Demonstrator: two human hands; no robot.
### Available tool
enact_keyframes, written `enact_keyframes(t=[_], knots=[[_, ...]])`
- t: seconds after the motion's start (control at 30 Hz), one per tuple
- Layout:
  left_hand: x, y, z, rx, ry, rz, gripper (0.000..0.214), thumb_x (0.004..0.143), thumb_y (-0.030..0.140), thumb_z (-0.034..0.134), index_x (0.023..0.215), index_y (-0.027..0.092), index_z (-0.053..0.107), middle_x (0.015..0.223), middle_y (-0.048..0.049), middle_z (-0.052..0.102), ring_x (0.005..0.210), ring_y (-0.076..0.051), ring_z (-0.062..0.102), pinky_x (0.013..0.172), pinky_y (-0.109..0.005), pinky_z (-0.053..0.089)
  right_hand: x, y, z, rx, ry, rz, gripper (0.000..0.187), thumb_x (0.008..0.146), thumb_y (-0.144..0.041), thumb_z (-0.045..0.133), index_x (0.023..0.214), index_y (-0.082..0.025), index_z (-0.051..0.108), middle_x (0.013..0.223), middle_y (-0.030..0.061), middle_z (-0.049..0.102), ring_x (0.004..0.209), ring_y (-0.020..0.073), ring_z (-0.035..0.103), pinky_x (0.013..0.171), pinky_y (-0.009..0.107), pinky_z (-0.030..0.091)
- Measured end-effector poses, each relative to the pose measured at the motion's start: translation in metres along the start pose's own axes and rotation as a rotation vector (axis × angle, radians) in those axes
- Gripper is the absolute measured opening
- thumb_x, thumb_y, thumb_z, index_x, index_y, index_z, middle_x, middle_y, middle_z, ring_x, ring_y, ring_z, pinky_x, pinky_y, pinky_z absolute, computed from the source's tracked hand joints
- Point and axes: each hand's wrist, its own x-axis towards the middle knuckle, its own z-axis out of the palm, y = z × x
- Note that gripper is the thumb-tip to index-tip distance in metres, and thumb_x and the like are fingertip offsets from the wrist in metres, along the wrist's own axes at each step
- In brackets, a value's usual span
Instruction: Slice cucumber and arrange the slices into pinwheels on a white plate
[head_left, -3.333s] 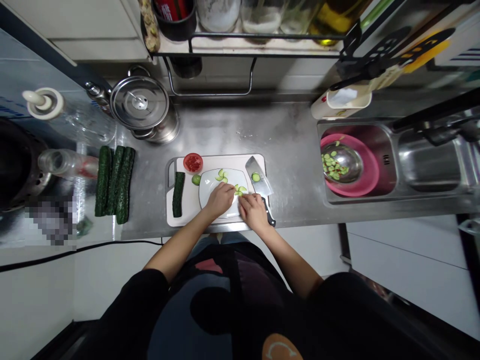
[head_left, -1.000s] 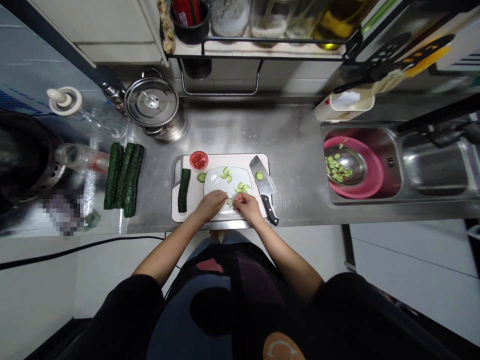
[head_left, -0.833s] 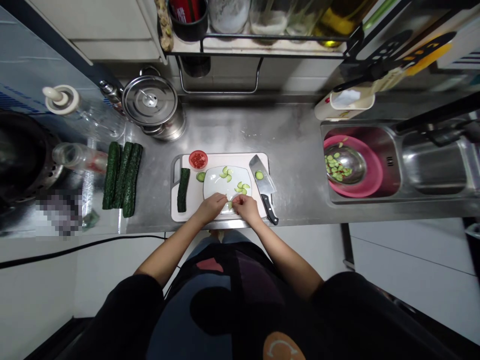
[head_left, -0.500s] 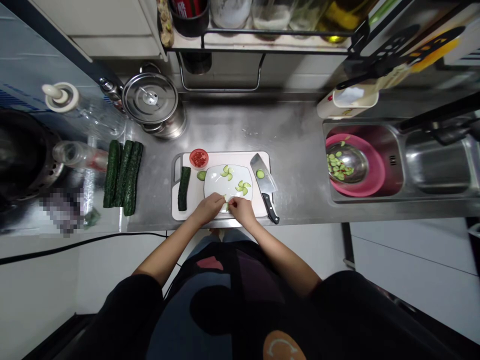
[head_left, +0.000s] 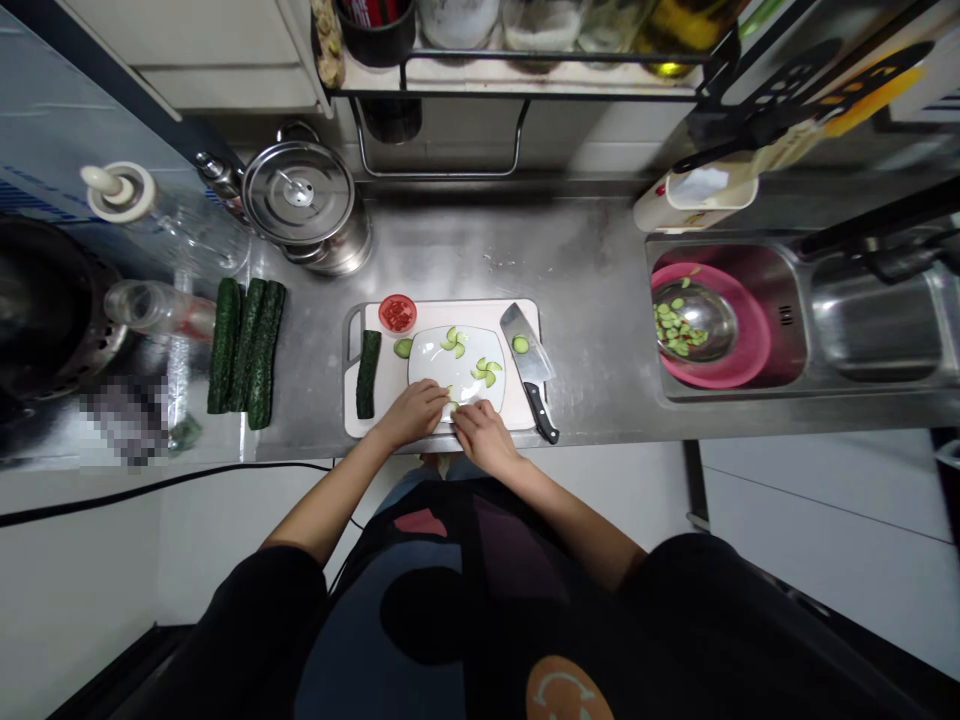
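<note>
A white plate (head_left: 424, 358) lies on the cutting board (head_left: 360, 427), with two pinwheels of thin cucumber slices, the back one (head_left: 454, 342) and the right one (head_left: 486, 373). At its near edge, a few more pale slices (head_left: 452, 404) show between my hands. My left hand (head_left: 416, 412) is closed, fingertips on these slices from the left. From the right, my right hand (head_left: 484, 437) reaches in with bent fingers, touching a slice; the fingertips partly hide it. A cleaver (head_left: 531, 370) with a cucumber piece (head_left: 520, 344) on its blade rests at the board's right.
On the board's left are a cucumber length (head_left: 367, 375), a cut end (head_left: 403, 348) and a red bowl (head_left: 397, 314) of red bits. Several whole cucumbers (head_left: 246, 355) and a steel pot (head_left: 300, 195) stand left. The sink holds a pink basin (head_left: 754, 335).
My right hand has turned and shifted slightly down and right, its fingers now lower over the plate's near edge. My left hand has moved slightly up and left.
</note>
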Motion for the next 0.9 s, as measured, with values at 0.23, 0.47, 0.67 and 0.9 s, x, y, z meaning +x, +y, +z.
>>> enact_keyframes(t=[0.23, 0.47, 0.67, 0.9], knots=[[-0.003, 0.003, -0.006, 0.024, -0.050, 0.025, 0.027, 0.083, 0.013, 0.048, 0.104, 0.017, 0.064, 0.109, -0.0092, 0.066, 0.101, -0.021, 0.053, 0.084, -0.036, 0.047, -0.008, 0.005, 0.003, -0.053, -0.037, 0.002, 0.033, 0.090, -0.022, 0.043, 0.117, -0.020, 0.062, 0.116, 0.0092, 0.062, 0.101, 0.0259, 0.044, 0.079, 0.038, 0.044], [-0.006, 0.008, -0.008, 0.075, -0.067, 0.009, 0.026, 0.085, 0.016, 0.048, 0.106, 0.017, 0.063, 0.112, -0.0094, 0.065, 0.102, -0.022, 0.052, 0.083, -0.037, 0.043, -0.008, 0.005, 0.001, -0.062, -0.031, -0.010, 0.031, 0.091, -0.023, 0.044, 0.115, -0.020, 0.063, 0.115, 0.0085, 0.063, 0.101, 0.0254, 0.044, 0.080, 0.037, 0.042], [-0.006, 0.010, -0.009, 0.078, -0.095, -0.017, 0.027, 0.085, 0.016, 0.048, 0.108, 0.018, 0.063, 0.116, -0.0086, 0.064, 0.104, -0.024, 0.050, 0.084, -0.038, 0.041, -0.010, 0.003, 0.004, -0.094, -0.039, -0.005, 0.034, 0.090, -0.023, 0.044, 0.119, -0.018, 0.061, 0.116, 0.0100, 0.062, 0.103, 0.0262, 0.043, 0.079, 0.038, 0.042], [-0.006, 0.012, -0.009, 0.059, -0.119, -0.044, 0.030, 0.085, 0.016, 0.047, 0.110, 0.019, 0.062, 0.118, -0.0091, 0.063, 0.105, -0.024, 0.049, 0.084, -0.040, 0.041, -0.011, 0.003, 0.004, -0.114, -0.049, 0.005, 0.034, 0.091, -0.024, 0.043, 0.120, -0.019, 0.061, 0.116, 0.0106, 0.061, 0.103, 0.0267, 0.044, 0.077, 0.039, 0.042]])
